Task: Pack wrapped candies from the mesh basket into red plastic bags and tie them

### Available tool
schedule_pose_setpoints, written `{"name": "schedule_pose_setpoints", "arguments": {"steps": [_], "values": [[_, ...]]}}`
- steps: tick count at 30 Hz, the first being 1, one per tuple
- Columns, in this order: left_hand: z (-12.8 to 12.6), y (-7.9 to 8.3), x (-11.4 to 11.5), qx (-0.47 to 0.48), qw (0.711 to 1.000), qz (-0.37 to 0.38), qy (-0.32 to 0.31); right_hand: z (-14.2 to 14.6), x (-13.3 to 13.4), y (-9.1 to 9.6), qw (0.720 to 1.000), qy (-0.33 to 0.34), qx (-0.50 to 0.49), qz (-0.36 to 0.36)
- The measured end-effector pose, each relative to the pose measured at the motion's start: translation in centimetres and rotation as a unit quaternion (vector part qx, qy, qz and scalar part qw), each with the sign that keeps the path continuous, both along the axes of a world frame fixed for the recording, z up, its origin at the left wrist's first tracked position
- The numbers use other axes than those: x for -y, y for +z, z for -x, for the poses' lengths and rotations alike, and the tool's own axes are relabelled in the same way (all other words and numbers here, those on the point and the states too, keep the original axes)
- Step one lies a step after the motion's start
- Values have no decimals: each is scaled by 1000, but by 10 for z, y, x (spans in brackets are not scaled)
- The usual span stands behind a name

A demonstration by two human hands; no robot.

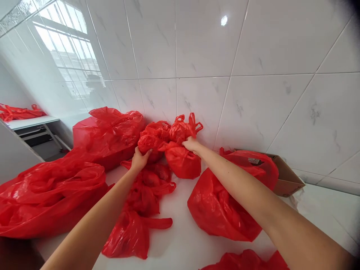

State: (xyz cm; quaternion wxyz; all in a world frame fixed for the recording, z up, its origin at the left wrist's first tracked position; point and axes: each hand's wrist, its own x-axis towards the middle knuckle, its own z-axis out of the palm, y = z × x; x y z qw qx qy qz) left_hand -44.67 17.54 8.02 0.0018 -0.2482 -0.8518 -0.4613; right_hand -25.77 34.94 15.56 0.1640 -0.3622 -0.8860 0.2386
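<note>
Small red plastic bags are gripped by two bare hands at a tiled wall (253, 105).
The left hand (140, 159) is closed on the rounded red bag (150, 139) just above it. The right hand (191, 144) is clenched on the knotted red bag (182, 129) just beyond its fingers. A fuller red sack (225, 202) lies beneath the right forearm.

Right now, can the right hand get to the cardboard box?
Probably, but not freely: the right hand is closed on a small red bag, and a large red bag overlaps the left end of the cardboard box.
</note>
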Motion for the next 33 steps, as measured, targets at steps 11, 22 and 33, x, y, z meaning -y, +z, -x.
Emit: {"name": "schedule_pose_setpoints", "arguments": {"steps": [11,22,33], "values": [[0,0,9,-13,999,-21,20,13,22,-15,999,-34,16,23],[-30,12,29,-92,995,-38,-15,-59,47,50,978,61,155,-129],[-121,-32,126,-192,937,195,-215,-217,104,59,962,47,196,-184]]}}
